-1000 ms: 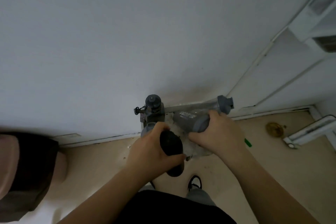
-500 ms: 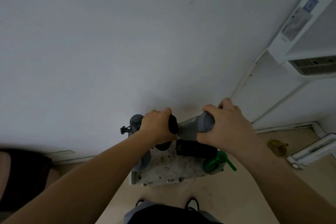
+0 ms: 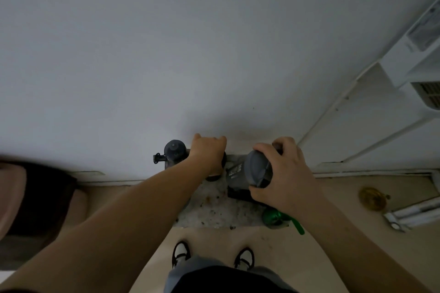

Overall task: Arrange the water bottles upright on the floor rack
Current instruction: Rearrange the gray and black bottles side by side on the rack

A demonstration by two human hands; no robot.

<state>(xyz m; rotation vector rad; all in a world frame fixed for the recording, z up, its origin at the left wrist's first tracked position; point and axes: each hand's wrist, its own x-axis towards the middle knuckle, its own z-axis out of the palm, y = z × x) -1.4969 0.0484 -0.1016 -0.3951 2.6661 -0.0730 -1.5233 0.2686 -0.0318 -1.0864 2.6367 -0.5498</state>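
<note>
A plain white wall (image 3: 190, 43) fills the upper part of the view, meeting a beige floor (image 3: 333, 257) along a pale skirting line; at nine o'clock a dark and pinkish shape (image 3: 31, 202) is cut off by the frame and cannot be identified. Against the wall at the centre sits the speckled floor rack (image 3: 214, 211). At its eleven o'clock corner a dark bottle (image 3: 175, 152) stands upright with a small clip at its side. Just right of it, the left hand (image 3: 208, 153) is closed over the top of a black bottle (image 3: 215, 175), almost all of which is hidden beneath the hand. The right hand (image 3: 283, 173), apart from the left, is wrapped around a grey bottle (image 3: 256, 170) whose capped end faces the camera; whether its base touches the rack cannot be told. A black object (image 3: 238, 194) lies under it, partly covered. At the rack's five o'clock corner a green bottle (image 3: 273, 217) shows behind the right forearm. A brass-coloured disc (image 3: 372, 197) lies on the floor at three o'clock, beside white furniture (image 3: 416, 66).
</note>
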